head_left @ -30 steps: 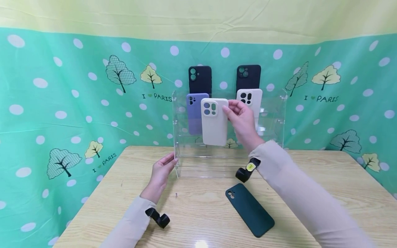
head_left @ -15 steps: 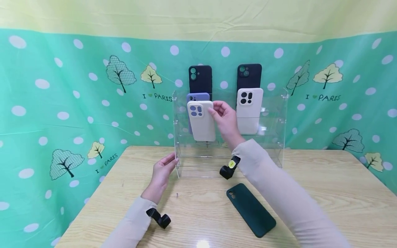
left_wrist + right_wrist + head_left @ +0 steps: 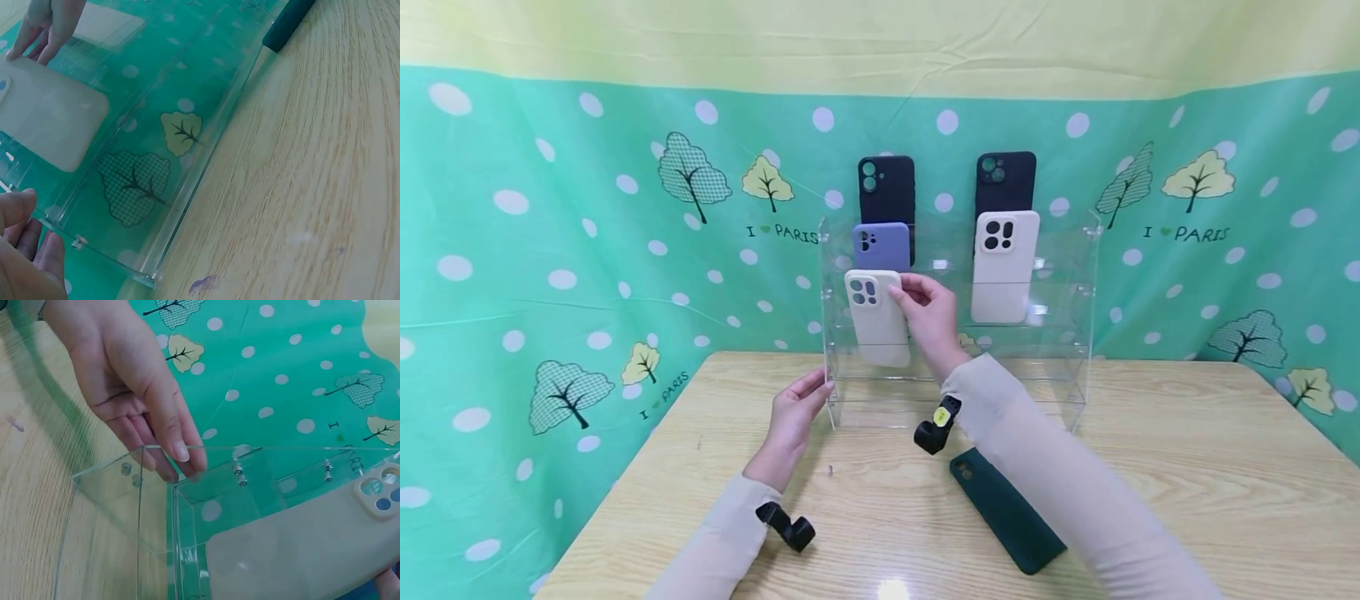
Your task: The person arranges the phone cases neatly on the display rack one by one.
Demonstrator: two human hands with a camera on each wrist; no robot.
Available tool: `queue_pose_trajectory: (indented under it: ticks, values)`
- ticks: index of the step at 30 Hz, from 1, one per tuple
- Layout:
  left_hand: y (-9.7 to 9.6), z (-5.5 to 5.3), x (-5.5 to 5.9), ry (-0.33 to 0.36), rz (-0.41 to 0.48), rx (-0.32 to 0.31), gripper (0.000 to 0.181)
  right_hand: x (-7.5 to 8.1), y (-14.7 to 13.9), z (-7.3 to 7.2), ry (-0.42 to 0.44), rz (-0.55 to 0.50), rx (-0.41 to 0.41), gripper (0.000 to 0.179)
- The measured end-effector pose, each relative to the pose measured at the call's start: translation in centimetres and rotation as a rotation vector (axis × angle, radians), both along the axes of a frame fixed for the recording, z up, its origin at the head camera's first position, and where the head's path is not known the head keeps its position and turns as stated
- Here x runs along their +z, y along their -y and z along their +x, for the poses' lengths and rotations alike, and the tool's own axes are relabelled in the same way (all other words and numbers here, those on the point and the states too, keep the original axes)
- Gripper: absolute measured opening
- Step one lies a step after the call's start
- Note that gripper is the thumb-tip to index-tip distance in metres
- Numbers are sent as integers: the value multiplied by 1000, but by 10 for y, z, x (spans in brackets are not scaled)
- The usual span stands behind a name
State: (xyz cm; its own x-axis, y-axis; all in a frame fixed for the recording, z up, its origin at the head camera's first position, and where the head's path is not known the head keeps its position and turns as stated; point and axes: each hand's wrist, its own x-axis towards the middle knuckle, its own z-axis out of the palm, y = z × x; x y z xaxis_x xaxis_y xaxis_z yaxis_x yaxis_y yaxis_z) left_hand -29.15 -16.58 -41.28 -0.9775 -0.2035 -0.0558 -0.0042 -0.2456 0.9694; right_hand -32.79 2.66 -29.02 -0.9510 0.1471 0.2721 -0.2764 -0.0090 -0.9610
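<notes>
My right hand [image 3: 928,317] pinches a cream-white phone case [image 3: 880,329] by its upper right edge, thumb on the front. The case stands nearly upright at the left of a clear acrylic display stand [image 3: 955,392], its lower part seen through a clear shelf lip. In the right wrist view the case [image 3: 287,550] leans inside the side panel. My left hand [image 3: 793,412] grips the stand's left side panel, thumb and fingers at its edge; the left wrist view shows these fingers [image 3: 53,256] close up. A purple case [image 3: 883,246] stands one tier higher, its lower part hidden.
Two black phone cases, a left one [image 3: 886,187] and a right one [image 3: 1006,179], stand on the top tier. Another white case [image 3: 1003,275] stands right of my right hand. A dark green case [image 3: 1003,508] lies on the wooden table [image 3: 1187,467], partly under my right forearm.
My right hand has carried the white case left and down, from in front of the middle to a lower tier below the purple case. The left hand has stayed on the side panel.
</notes>
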Motion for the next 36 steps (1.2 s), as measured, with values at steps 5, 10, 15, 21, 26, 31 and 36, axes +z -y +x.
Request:
queue_pose_trajectory:
  ticks: [5, 10, 15, 21, 26, 31, 36]
  values:
    - [-1, 0, 1, -6, 2, 1, 43, -3, -2, 2, 9, 1, -52, 26]
    - [-1, -1, 0, -13, 1, 0, 44, -5, -1, 1, 33, 6, -114, 23]
    - [-1, -2, -2, -8, 4, 4, 44, -10, -2, -1, 86, -19, -120, 22]
    - [-1, -2, -1, 4, -1, 3, 42, -12, -4, -3, 73, -2, -122, 22]
    - [0, -2, -1, 5, -5, 1, 43, -11, -5, -4, 27, 56, -122, 20]
    - [0, -2, -1, 3, 1, -3, 43, -9, -4, -3, 3, 106, -146, 19]
    - [0, -1, 0, 4, 6, 2, 43, -9, -3, -4, 2, 144, -172, 18]
